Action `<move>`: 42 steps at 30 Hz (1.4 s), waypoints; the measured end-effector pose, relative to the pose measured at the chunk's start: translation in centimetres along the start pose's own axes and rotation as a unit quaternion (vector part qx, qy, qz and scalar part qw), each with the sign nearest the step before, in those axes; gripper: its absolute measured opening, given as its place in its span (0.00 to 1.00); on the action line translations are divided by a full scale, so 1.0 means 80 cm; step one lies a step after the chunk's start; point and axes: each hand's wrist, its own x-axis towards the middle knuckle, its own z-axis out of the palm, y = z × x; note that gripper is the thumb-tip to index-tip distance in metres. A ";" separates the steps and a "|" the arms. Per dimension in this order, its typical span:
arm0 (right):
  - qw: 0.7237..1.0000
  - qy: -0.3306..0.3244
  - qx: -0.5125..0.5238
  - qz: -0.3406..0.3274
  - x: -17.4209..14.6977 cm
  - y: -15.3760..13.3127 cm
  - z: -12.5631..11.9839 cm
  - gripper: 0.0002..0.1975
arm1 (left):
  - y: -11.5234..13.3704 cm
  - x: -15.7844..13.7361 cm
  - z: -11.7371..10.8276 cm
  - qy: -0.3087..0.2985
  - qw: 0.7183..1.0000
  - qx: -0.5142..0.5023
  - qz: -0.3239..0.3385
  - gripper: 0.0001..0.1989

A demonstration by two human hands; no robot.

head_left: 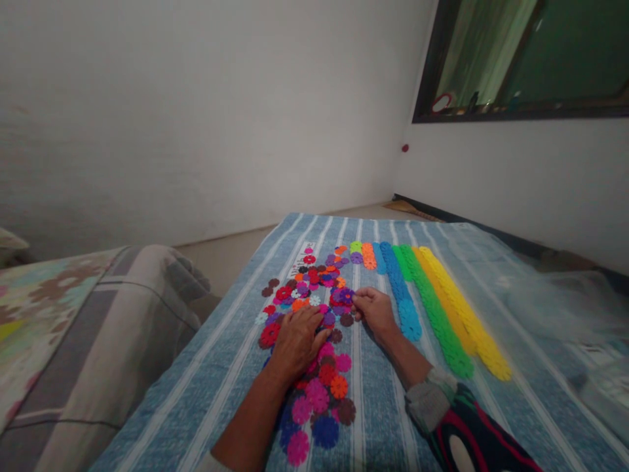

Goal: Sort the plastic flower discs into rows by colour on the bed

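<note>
Now the right hand pinched a purple disc in its fingertips at the edge of the pile, while the left hand lay across it, fingers loosely spread; light, steady pressure seemed best.

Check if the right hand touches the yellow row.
Apart: the head view shows a blue row and green row between the right hand and yellow row.
</note>
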 end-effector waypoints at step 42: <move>0.873 0.044 -0.483 -0.053 0.172 -0.050 -0.015 0.10 | -0.007 -0.008 0.007 0.028 0.999 -0.019 -0.009 0.09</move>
